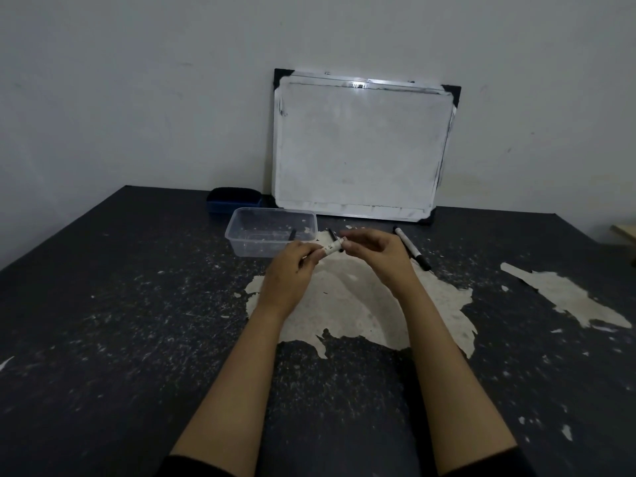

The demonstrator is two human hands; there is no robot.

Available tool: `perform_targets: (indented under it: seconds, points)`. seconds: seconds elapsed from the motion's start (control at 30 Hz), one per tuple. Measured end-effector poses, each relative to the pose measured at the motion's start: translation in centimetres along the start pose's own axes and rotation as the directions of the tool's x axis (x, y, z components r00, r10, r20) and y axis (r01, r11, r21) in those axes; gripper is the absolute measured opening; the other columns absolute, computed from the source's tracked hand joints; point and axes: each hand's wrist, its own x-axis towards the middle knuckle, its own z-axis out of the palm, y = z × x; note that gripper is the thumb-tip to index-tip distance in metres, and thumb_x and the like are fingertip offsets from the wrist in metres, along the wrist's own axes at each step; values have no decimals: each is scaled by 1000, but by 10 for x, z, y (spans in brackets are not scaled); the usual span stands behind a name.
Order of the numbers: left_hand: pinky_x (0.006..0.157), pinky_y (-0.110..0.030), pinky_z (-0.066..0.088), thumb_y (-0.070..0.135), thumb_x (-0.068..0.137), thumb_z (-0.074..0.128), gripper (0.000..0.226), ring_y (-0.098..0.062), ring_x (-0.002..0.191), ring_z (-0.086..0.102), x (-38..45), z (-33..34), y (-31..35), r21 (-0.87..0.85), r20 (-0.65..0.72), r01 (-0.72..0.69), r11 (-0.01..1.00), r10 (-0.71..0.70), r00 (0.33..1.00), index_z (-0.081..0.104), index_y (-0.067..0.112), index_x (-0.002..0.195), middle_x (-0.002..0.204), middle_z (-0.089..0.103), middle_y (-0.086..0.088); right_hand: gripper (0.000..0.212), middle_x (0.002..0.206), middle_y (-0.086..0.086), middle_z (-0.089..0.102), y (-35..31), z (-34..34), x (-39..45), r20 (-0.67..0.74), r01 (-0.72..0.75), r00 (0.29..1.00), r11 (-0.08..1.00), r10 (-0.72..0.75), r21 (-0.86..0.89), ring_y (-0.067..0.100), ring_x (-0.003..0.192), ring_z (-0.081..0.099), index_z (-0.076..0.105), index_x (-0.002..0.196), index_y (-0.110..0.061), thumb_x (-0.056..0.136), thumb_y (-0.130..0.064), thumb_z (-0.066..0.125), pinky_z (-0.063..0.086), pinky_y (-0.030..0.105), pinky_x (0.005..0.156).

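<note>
At mid-frame the left hand (292, 270) and right hand (375, 249) each pinched an end of a white marker (331, 248) with a black tip, just right of a clear plastic container (272, 211) holding pale flecks.

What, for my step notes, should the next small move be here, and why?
Probably the right hand should pull straight away from the left hand to uncap the marker. The left grips the white barrel, the right pinches its dark end, and the whiteboard behind looks blank, ready for writing.
</note>
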Motion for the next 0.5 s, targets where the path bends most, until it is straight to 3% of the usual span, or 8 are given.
perform_targets:
  seconds: [0.17, 0.33, 0.5]
  points:
    - [72, -12, 42, 33, 94, 58, 28, -3, 85, 57, 0, 1, 0, 15, -23, -28, 1000, 28, 999, 71, 16, 110, 95, 65, 6, 16, 94, 7, 79, 4, 0, 2, -43, 3, 999, 996, -7, -88, 6, 81, 75, 77, 103, -8, 86, -9, 76, 57, 17, 75]
    - [68, -9, 40, 31, 93, 60, 28, -2, 79, 55, 0, 0, 1, 71, -77, -90, 993, 95, 992, 72, 15, 112, 88, 60, 12, 12, 84, 3, 76, 2, 0, 2, -41, 42, 998, 980, -50, -195, -6, 70, 69, 76, 98, -3, 88, -7, 73, 51, 9, 67]
    - [65, -17, 44, 26, 91, 62, 24, -7, 76, 57, -1, 2, 0, 175, -99, -168, 970, 187, 977, 74, 14, 109, 88, 65, 6, 8, 71, 4, 72, 7, -1, 6, -6, 27, 1000, 964, -29, -263, 8, 66, 67, 75, 90, -3, 88, -11, 74, 56, 22, 68]
